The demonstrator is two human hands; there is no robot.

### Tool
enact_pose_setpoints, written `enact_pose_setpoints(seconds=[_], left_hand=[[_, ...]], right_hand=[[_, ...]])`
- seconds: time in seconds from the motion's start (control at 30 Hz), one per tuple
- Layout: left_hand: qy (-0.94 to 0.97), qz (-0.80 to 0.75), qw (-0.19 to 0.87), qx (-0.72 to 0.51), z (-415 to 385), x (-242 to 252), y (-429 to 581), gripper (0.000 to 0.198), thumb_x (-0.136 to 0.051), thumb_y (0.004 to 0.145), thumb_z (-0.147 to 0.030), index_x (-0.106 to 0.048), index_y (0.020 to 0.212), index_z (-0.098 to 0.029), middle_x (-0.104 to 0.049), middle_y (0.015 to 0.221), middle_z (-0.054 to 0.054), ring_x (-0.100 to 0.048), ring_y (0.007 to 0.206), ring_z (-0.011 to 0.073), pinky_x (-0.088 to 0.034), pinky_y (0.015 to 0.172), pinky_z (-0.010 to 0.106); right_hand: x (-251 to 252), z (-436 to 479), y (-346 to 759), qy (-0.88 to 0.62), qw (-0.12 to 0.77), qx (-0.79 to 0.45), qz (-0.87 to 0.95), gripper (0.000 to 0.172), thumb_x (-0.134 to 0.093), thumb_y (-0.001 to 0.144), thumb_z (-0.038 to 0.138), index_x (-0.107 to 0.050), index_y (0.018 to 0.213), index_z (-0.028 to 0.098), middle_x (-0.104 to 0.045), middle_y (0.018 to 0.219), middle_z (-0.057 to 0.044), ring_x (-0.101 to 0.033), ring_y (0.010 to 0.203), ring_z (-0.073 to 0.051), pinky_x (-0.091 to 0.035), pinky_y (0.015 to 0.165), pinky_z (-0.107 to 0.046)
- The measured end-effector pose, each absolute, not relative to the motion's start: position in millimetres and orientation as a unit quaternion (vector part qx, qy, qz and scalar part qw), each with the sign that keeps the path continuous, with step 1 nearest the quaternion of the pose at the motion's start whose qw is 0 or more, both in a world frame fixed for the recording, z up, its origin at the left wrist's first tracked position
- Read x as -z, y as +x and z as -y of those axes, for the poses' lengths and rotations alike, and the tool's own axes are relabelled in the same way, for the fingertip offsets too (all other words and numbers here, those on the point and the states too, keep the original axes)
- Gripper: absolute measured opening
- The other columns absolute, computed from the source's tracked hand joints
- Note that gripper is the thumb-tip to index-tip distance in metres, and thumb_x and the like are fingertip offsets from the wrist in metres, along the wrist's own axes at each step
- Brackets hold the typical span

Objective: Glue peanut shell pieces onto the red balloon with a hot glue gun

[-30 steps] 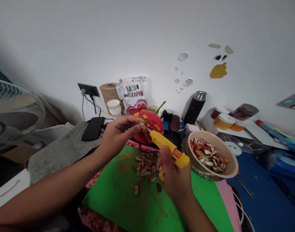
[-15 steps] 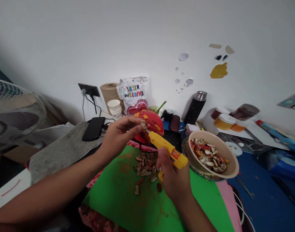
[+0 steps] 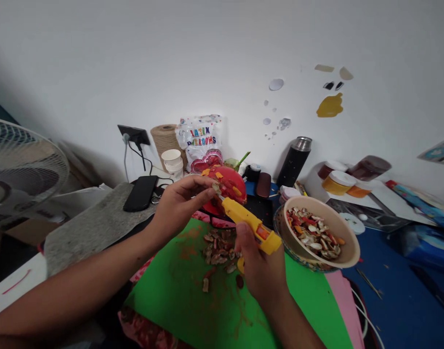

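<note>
While left hand point(image 3: 182, 199) pinches shell point(image 3: 216, 187), glue gun point(image 3: 245, 217) sits nearer now.

A yellow glue gun point(image 3: 244, 212) slants toward a pale shell piece point(image 3: 216, 188).

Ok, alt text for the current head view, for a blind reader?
The right hand points a yellow glue gun at a small pale piece pinched in the left hand. Below, brown pieces lie on a green sheet, near a beige bowl of multicolored pieces.

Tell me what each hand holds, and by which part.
The right hand holds a yellow plastic glue gun by its handle; the left hand pinches a small pale shell piece, spot unclear.
</note>
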State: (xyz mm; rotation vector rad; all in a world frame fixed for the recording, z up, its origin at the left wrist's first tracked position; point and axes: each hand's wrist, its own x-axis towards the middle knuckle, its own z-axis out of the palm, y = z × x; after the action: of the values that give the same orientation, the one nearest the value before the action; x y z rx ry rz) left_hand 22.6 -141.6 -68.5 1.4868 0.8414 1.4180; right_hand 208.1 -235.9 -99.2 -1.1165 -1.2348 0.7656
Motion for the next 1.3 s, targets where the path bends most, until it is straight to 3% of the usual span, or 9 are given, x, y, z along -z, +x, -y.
enact_pose_setpoints(seconds=[0.63, 1.1, 1.3], left_hand=[[0.59, -0.334, 0.45, -0.582, 140.0, 71.6, 22.6, 0.016, -0.1, 0.085, -0.034, -0.091, 0.096, -0.026, -0.09, 0.1, 0.005, -0.081, 0.085, 0.0179, -0.068, 0.078, 0.028], [0.571, -0.34, 0.469, -0.582, 141.2, 69.4, 21.9, 0.021, -0.103, 0.082, -0.038, -0.091, 0.095, -0.026, -0.088, 0.094, 0.003, -0.08, 0.081, 0.0167, -0.068, 0.075, 0.025], [0.581, -0.358, 0.448, -0.578, 141.2, 68.1, 21.5, 0.022, -0.101, 0.083, -0.04, -0.09, 0.096, -0.026, -0.088, 0.095, 0.005, -0.08, 0.082, 0.0196, -0.069, 0.075, 0.03]], right_hand=[[97.7, 233.9, 208.7, -0.475, 0.612, -0.331, 0.539, 0.061, -0.072, 0.107, 0.064, -0.052, 0.064, 0.025, -0.043, 0.058, 0.007, -0.041, 0.053, -0.012, -0.033, 0.05, -0.026], [99.0, 232.4, 209.5, -0.489, 0.608, -0.317, 0.539, 0.062, -0.07, 0.107, 0.066, -0.051, 0.064, 0.026, -0.04, 0.054, 0.008, -0.039, 0.049, -0.012, -0.031, 0.047, -0.027], [99.5, 233.2, 209.9, -0.494, 0.609, -0.306, 0.541, 0.064, -0.069, 0.107, 0.069, -0.052, 0.064, 0.026, -0.04, 0.054, 0.008, -0.039, 0.049, -0.011, -0.031, 0.047, -0.026]])
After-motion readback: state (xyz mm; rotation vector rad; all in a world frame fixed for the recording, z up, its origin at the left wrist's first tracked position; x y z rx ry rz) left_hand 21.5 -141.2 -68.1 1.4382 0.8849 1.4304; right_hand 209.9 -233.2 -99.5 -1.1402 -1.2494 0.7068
